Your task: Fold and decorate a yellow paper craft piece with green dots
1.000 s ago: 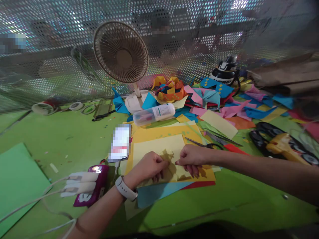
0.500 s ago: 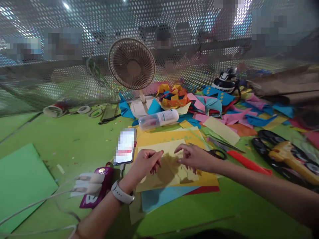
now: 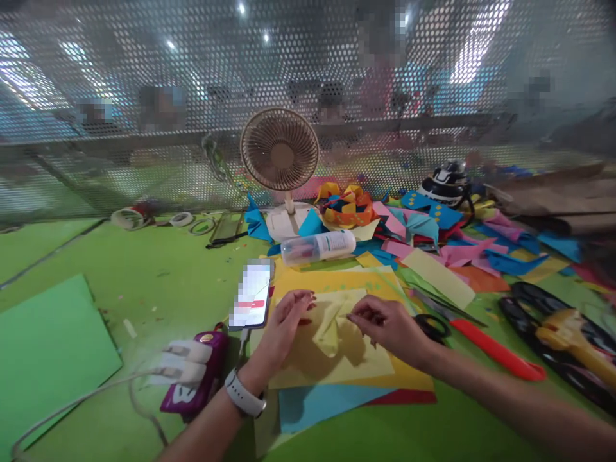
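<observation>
Between my hands a folded piece of pale yellow paper [image 3: 328,332] stands up over a flat pale yellow sheet [image 3: 308,372]. My right hand [image 3: 389,324] is closed in a pinch at the right side of the folded paper. On the left, my left hand [image 3: 287,321] has its fingers stretched and slightly curled beside the paper, with a gap between them and it. A white-strapped watch [image 3: 244,394] is on the left wrist. Under the pale sheet lie an orange-yellow sheet [image 3: 414,375], a light blue sheet [image 3: 312,407] and a red one.
A lit phone [image 3: 253,292] lies left of the sheets, cabled to a purple power bank [image 3: 195,372]. Behind are a clear bottle [image 3: 318,247], a small fan [image 3: 280,151] and coloured paper pieces [image 3: 418,228]. Red-handled scissors [image 3: 498,350] and a black-yellow object [image 3: 568,333] lie right.
My right hand has gone from loosely spread fingers to a pinch, and the folded paper now stands up between the hands. My left hand's fingers have straightened. The whole view has shifted.
</observation>
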The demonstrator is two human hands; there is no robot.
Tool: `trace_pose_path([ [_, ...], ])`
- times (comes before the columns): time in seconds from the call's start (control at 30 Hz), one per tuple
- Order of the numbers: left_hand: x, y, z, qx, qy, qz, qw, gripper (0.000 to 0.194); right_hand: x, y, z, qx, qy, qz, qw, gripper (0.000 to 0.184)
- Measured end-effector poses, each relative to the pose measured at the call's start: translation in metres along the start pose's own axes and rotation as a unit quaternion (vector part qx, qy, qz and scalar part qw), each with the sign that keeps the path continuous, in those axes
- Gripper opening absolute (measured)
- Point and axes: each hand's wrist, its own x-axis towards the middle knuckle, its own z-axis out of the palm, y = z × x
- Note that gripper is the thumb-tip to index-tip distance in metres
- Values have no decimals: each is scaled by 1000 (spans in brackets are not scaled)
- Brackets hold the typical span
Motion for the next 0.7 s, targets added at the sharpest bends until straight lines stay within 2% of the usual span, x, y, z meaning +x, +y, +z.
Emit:
trace_pose_path([
  [0.1,-2,-2,2,-17,-116,-62,991,35,-5,-2,2,-74,33,-70,994,24],
  [0.2,-1,-3,2,30,-184,-35,982,27,-9,-2,0,-69,54,-108,990,22],
  [0.3,-4,5,-4,116,-169,99,974,18,-9,-1,-9,47,116,-98,987,29],
  [0.4,-11,17,-9,207,-115,274,932,25,-4,-2,-16,178,151,-56,971,32],
  [0.43,-14,20,-10,234,-103,304,918,30,-2,-3,-17,196,138,-47,970,29],
  [0.5,-18,22,-9,268,-116,331,897,36,2,-5,-18,206,83,-40,974,22],
  [0.63,-19,19,-5,284,-210,322,878,40,2,-12,-15,211,-27,-37,977,31],
  [0.7,-17,18,-3,282,-256,313,870,38,1,-16,-16,190,-75,-57,977,33],
])
